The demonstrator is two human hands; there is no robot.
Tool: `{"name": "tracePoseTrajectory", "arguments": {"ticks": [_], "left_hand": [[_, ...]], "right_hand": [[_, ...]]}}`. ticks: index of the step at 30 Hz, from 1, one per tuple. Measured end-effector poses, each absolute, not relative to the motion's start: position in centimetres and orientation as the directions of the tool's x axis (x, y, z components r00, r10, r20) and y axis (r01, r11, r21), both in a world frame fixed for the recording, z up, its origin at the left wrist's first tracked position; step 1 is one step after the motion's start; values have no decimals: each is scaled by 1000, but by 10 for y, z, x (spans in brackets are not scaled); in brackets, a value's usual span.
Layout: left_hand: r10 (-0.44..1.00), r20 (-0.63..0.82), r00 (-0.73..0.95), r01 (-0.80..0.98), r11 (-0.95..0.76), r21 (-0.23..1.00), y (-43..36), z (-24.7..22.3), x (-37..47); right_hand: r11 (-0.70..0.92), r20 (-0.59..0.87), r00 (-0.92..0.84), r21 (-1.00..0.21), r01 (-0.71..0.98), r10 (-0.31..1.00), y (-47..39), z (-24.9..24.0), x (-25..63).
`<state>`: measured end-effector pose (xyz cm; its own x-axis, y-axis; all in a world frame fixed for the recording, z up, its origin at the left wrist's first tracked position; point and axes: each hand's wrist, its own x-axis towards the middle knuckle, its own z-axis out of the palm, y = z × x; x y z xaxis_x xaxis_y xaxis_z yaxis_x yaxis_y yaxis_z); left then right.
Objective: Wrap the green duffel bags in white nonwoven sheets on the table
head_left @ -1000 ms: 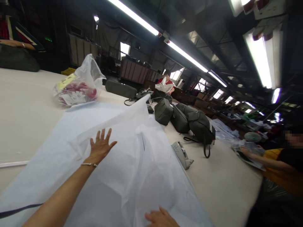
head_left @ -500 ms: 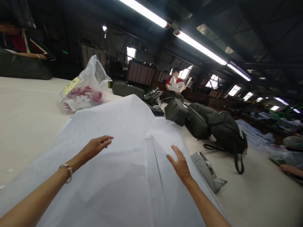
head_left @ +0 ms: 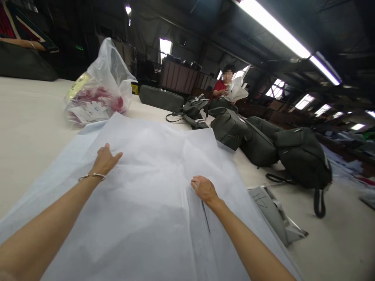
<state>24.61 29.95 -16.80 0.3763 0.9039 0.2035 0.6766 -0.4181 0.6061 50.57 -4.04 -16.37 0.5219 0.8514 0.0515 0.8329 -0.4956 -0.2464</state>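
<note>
Large white sheets lie over the table in front of me, with a long fold and a dark narrow slit right of the middle. My left hand rests on the left part of the top sheet, thumb and fingers apart, a silver bracelet at the wrist. Beside the upper end of the slit, my right hand is closed, its fingers pinching the white sheet near the fold.
A clear plastic bag with red contents sits at the back left. Several dark bags stand along the right. A grey package lies right of the sheets. Across the table, a person in red handles white material.
My right hand has closed on the sheet and moved left. My left hand has shifted left and opened against the sheet. The sheet's far edge lies flatter, and the view has turned slightly.
</note>
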Motion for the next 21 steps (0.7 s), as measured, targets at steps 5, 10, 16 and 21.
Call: {"name": "tracePoseTrajectory", "arguments": {"ticks": [5, 10, 16, 21], "left_hand": [[551, 394, 736, 408, -825, 392, 239, -157, 275], [79, 319, 945, 2, -972, 235, 152, -145, 335], [18, 131, 991, 6, -996, 91, 108, -161, 377], [-4, 119, 993, -16, -995, 98, 126, -157, 364]], "right_hand": [[-487, 92, 519, -244, 839, 850, -71, -160, 486], [-546, 58, 547, -31, 837, 835, -141, -162, 482], [-638, -146, 646, 103, 763, 750, -138, -153, 495], [-656, -269, 617, -81, 751, 740, -96, -123, 487]]}}
